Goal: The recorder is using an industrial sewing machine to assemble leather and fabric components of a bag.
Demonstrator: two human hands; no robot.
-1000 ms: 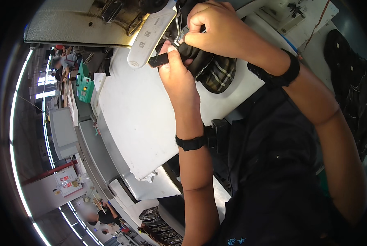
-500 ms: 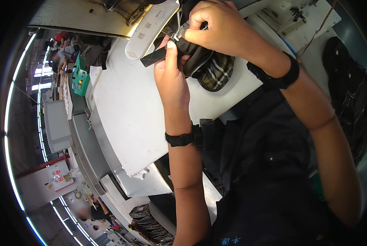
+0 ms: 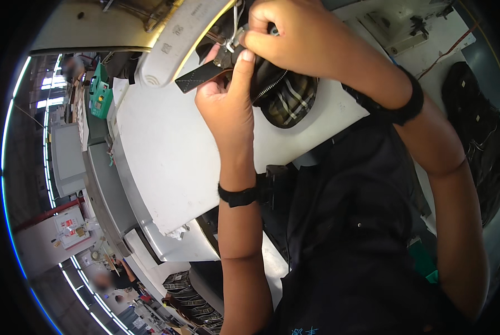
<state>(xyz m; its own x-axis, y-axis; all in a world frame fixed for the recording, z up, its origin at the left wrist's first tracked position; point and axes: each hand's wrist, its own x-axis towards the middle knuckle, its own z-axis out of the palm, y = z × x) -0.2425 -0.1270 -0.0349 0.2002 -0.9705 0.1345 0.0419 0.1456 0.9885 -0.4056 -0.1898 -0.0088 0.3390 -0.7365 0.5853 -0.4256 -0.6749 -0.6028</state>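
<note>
A black pouch with a metal zipper (image 3: 270, 88) along its opening lies bunched on the white tabletop, its plaid lining (image 3: 292, 103) showing. My left hand (image 3: 227, 109) is closed on the pouch's edge and a dark stitched strap (image 3: 198, 77), thumb on top; the strap's flat end sticks out to the left. Right beside that thumb, my right hand (image 3: 294, 39) has its fingers pinched at the pouch's upper edge, next to a thin metal part (image 3: 230, 44) that looks like a sewing machine's presser foot. The right fingertips' exact hold is partly hidden by the hand.
A white lamp arm (image 3: 166, 50) and the sewing machine body (image 3: 82, 28) reach over the work from the upper left. The white tabletop (image 3: 166, 151) extends left. Dark pieces (image 3: 473, 117) lie at the right. Plaid items (image 3: 188, 296) sit at the lower left, with people working beyond.
The whole view has shifted slightly. Both hands stay on the pouch, and the strap's end shows a little further left and more fully from under the left thumb.
</note>
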